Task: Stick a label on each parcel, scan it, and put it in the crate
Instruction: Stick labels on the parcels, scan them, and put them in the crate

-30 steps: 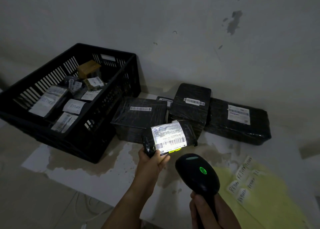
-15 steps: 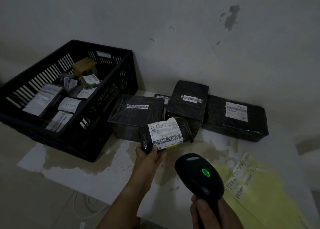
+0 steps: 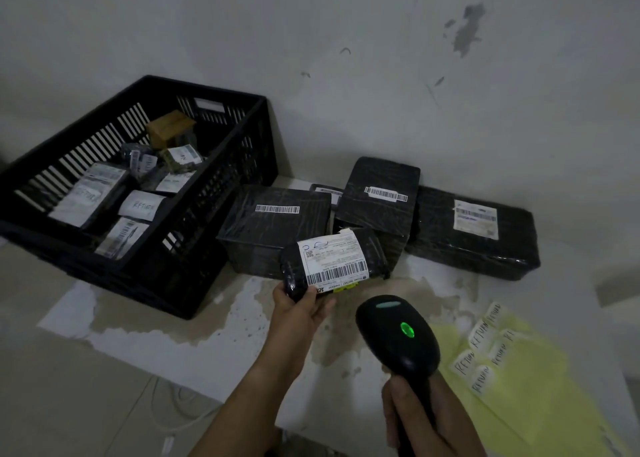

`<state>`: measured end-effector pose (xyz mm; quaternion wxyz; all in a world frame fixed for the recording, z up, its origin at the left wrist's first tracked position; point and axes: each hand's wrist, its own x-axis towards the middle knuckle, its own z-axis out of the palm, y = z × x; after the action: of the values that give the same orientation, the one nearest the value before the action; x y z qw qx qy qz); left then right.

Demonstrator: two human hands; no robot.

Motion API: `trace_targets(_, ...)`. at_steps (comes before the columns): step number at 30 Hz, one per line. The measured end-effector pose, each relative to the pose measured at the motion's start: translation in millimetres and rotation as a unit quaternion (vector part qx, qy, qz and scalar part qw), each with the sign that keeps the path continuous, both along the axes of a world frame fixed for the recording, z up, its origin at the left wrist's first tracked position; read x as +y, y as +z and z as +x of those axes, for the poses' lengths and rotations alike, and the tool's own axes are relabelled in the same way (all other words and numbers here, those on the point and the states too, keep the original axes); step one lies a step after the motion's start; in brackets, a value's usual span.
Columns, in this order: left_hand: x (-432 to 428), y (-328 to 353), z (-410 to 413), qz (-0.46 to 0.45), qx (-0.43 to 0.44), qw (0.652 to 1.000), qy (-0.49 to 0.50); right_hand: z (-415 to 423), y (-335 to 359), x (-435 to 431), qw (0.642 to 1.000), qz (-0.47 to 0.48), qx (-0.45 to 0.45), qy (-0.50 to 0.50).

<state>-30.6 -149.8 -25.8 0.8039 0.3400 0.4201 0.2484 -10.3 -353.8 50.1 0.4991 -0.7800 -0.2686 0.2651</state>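
Observation:
My left hand (image 3: 298,309) grips a small black-wrapped parcel (image 3: 370,252) by its lower left end, its white barcode label (image 3: 334,261) facing up. My right hand (image 3: 419,415) holds the handle of a black barcode scanner (image 3: 398,335); a green light glows on its head, which points at the held parcel from just below and right. A black slatted crate (image 3: 207,193) stands at the left with several labelled parcels inside. On the right lies a yellow sheet (image 3: 540,387) carrying white handwritten RETURN labels (image 3: 485,346).
Three larger black-wrapped parcels (image 3: 277,221) (image 3: 381,193) (image 3: 474,231) lie against the wall behind the held one, with a smaller one tucked between them. The white table top (image 3: 214,325) is stained and peeling. A pale cable (image 3: 180,418) lies on the floor at lower left.
The light patch from the scanner on the label a second ago is gone. The held parcel and both hands keep nearly the same places; the view has shifted slightly.

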Motion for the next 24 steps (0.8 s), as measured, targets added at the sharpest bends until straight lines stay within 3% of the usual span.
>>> trace_targets(2,0.4,3.2,-2.7,0.006,0.000,1.000,0.000,16.3,-13.6,2.4,0.998,-0.018,0.055,-0.021)
trace_targets(5,3.5,9.2,-7.8,0.008,-0.006,1.000,0.006,47.1,-55.2,22.5,0.987,-0.129,0.091,0.026)
trace_targets(8,3.1,15.5,-14.5,-0.009,-0.011,1.000,0.014,70.6,-107.1,45.3,0.982,-0.167,0.042,0.074)
trace_targets(15,3.1,17.2,-31.5,-0.014,0.009,1.000,0.003,82.4,-182.7,92.5,0.978,-0.201,0.002,0.052)
trace_targets(24,4.4,15.0,-34.2,0.004,0.054,0.998,-0.028,68.1,-205.1,113.8,0.928,-0.342,-0.122,0.083)
